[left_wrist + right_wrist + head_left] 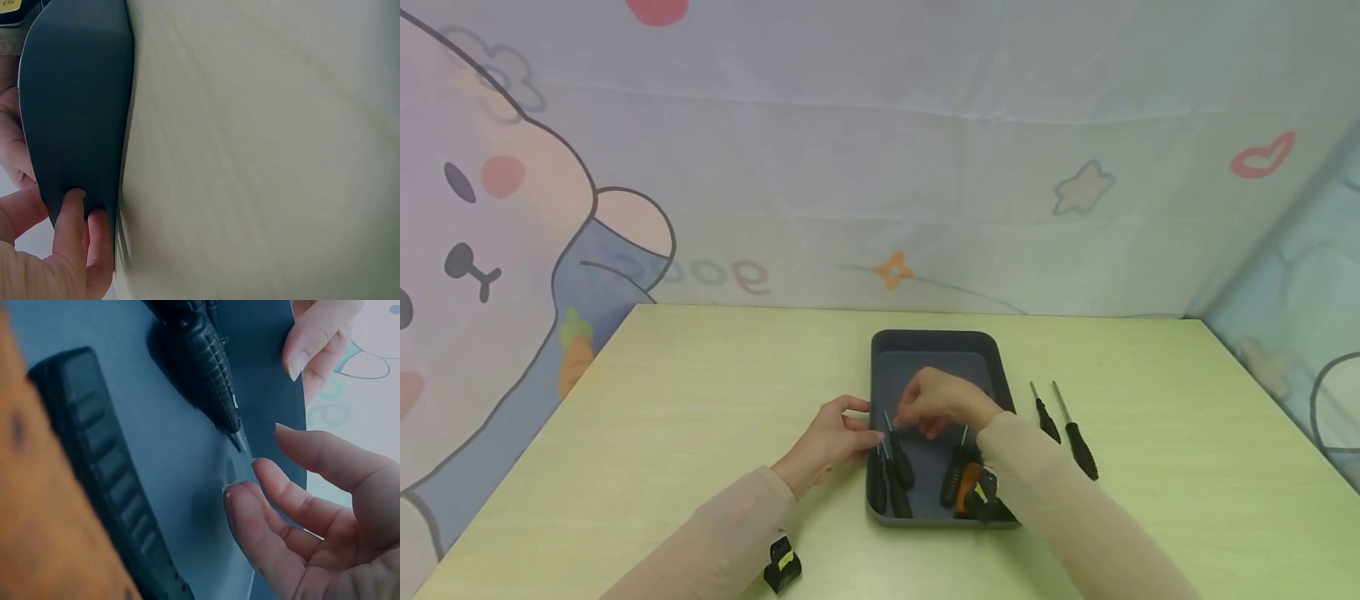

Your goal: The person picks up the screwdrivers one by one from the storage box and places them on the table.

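Black screwdriver (900, 463), head view: innermost of three on the left inside the tray (936, 342), long axis running near-to-far, tip by the right hand (936, 398). Left wrist view: driver out of sight, left hand (62, 250) pinching the tray wall. Right wrist view: right thumb and fingers apart, nothing held, nearer than the left tbh, but at the shaft end.

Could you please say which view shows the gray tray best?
The head view: both ends of the gray tray show. The left wrist view shows only an outer side; the right wrist, part of its inside.
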The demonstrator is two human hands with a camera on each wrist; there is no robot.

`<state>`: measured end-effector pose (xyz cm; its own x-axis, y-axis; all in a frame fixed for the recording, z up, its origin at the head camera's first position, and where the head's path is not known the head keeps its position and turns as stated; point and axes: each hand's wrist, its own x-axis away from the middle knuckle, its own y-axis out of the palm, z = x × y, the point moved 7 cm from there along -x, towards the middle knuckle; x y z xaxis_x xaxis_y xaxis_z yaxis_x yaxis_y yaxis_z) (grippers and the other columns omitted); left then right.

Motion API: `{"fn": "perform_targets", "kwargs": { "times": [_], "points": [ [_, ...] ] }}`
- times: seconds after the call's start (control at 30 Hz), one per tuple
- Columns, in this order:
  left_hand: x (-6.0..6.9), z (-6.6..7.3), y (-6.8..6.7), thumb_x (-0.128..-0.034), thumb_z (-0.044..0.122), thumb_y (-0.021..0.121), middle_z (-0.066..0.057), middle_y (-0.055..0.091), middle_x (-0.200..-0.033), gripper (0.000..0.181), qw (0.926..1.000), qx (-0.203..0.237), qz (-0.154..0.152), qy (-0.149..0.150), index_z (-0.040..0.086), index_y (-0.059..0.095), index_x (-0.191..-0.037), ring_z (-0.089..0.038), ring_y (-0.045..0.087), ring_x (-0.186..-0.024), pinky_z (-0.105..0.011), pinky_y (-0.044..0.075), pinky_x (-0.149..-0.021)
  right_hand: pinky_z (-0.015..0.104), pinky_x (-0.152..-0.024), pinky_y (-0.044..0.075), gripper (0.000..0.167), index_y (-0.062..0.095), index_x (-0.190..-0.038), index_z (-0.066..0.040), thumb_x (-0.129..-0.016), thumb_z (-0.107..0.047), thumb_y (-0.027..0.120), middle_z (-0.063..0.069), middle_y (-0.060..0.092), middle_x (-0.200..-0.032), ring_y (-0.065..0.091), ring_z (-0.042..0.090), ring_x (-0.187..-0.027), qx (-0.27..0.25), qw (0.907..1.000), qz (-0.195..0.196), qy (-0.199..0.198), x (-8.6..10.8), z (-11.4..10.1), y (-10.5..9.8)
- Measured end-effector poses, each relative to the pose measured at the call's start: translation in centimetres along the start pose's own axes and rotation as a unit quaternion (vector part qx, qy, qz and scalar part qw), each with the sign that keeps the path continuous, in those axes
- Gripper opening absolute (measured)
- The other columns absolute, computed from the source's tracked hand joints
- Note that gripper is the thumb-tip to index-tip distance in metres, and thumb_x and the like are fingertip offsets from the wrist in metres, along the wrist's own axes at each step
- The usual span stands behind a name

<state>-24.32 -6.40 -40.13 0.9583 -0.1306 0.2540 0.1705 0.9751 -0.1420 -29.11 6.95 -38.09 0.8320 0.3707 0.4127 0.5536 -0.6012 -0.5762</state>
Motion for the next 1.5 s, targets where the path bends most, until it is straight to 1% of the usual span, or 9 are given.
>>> {"fn": "perform_targets", "kwargs": {
  "times": [0.2, 0.37, 0.5, 0.63, 0.8, 0.9, 1.0, 1.17, 1.5],
  "points": [
    [0.2, 0.1, 0.0, -0.0799, -0.009, 0.066, -0.019, 0.059, -0.093, 0.046, 1.0000, 0.005, -0.001, 0.004, -0.007, 0.047, -0.122, -0.022, 0.064, -0.077, -0.036, 0.056, -0.070, 0.028, -0.053, 0.053, 0.011, 0.067, -0.074, -0.004, -0.076, -0.012, 0.074, 0.003, 0.056, -0.062, 0.055, 0.014, -0.053, 0.033, 0.9994, 0.006, 0.007, -0.5, -0.2, 0.3],
    [0.2, 0.1, 0.0, -0.0799, -0.009, 0.066, -0.020, 0.060, -0.093, 0.046, 1.0000, 0.004, -0.003, 0.004, -0.007, 0.047, -0.122, -0.022, 0.064, -0.077, -0.037, 0.056, -0.070, 0.026, -0.050, 0.052, 0.015, 0.067, -0.069, -0.004, -0.074, -0.014, 0.077, 0.003, 0.054, -0.057, 0.052, 0.013, -0.049, 0.064, 0.9977, 0.012, 0.019, -0.8, -0.3, 0.6],
    [0.2, 0.2, 0.0, -0.0797, -0.008, 0.067, -0.020, 0.060, -0.093, 0.047, 1.0000, 0.002, -0.001, 0.003, -0.007, 0.047, -0.122, -0.020, 0.063, -0.076, -0.037, 0.056, -0.070, 0.025, -0.047, 0.050, 0.019, 0.064, -0.064, -0.006, -0.072, -0.015, 0.079, 0.002, 0.053, -0.054, 0.051, 0.012, -0.047, 0.097, 0.9949, 0.000, 0.027, -0.8, -0.4, 0.9],
    [0.2, 0.2, 0.0, -0.0796, -0.009, 0.067, -0.020, 0.060, -0.093, 0.047, 1.0000, 0.004, -0.001, 0.003, -0.007, 0.047, -0.122, -0.020, 0.063, -0.075, -0.037, 0.056, -0.070, 0.024, -0.045, 0.048, 0.025, 0.061, -0.061, -0.007, -0.071, -0.019, 0.081, 0.002, 0.054, -0.052, 0.051, 0.012, -0.046, 0.137, 0.9899, -0.015, 0.034, -0.7, -0.6, 1.2],
    [0.2, 0.3, 0.0, -0.0795, -0.008, 0.067, -0.020, 0.059, -0.093, 0.048, 1.0000, 0.000, -0.002, 0.002, -0.007, 0.047, -0.123, -0.019, 0.062, -0.074, -0.037, 0.056, -0.071, 0.025, -0.046, 0.049, 0.029, 0.058, -0.060, -0.007, -0.070, -0.021, 0.082, 0.004, 0.056, -0.052, 0.054, 0.014, -0.045, 0.166, 0.9849, -0.020, 0.046, -0.6, -0.6, 1.4],
    [0.1, 0.2, 0.0, -0.0799, -0.007, 0.068, -0.020, 0.059, -0.095, 0.048, 1.0000, -0.004, -0.003, -0.002, -0.006, 0.047, -0.124, -0.019, 0.063, -0.075, -0.037, 0.055, -0.071, 0.026, -0.048, 0.051, 0.028, 0.059, -0.061, -0.007, -0.071, -0.020, 0.081, 0.006, 0.058, -0.055, 0.056, 0.015, -0.047, 0.163, 0.9849, -0.027, 0.052, -0.6, -0.6, 1.6],
    [0.1, 0.1, 0.0, -0.0806, -0.006, 0.068, -0.019, 0.059, -0.096, 0.048, 0.9999, -0.008, -0.005, -0.005, -0.005, 0.047, -0.124, -0.020, 0.063, -0.076, -0.037, 0.055, -0.072, 0.027, -0.050, 0.053, 0.023, 0.060, -0.062, -0.006, -0.073, -0.015, 0.079, 0.006, 0.059, -0.058, 0.057, 0.015, -0.049, 0.155, 0.9856, -0.036, 0.059, -0.6, -0.5, 1.8],
    [-0.1, -0.1, -0.1, -0.0808, -0.005, 0.068, -0.019, 0.058, -0.097, 0.048, 0.9999, -0.009, -0.006, -0.007, -0.005, 0.047, -0.124, -0.021, 0.064, -0.077, -0.036, 0.055, -0.072, 0.027, -0.050, 0.052, 0.015, 0.061, -0.064, -0.005, -0.074, -0.007, 0.072, 0.006, 0.059, -0.058, 0.056, 0.014, -0.050, 0.139, 0.9876, -0.038, 0.062, -0.6, -0.4, 1.9],
    [-0.1, -0.1, 0.0, -0.0808, -0.005, 0.067, -0.019, 0.057, -0.097, 0.047, 0.9999, -0.004, -0.007, -0.008, -0.004, 0.048, -0.124, -0.020, 0.063, -0.076, -0.036, 0.055, -0.072, 0.026, -0.048, 0.051, 0.016, 0.059, -0.063, -0.004, -0.078, -0.006, 0.064, 0.006, 0.055, -0.056, 0.053, 0.013, -0.048, 0.113, 0.9912, -0.037, 0.058, -0.4, -0.2, 1.6]
  ]
}}
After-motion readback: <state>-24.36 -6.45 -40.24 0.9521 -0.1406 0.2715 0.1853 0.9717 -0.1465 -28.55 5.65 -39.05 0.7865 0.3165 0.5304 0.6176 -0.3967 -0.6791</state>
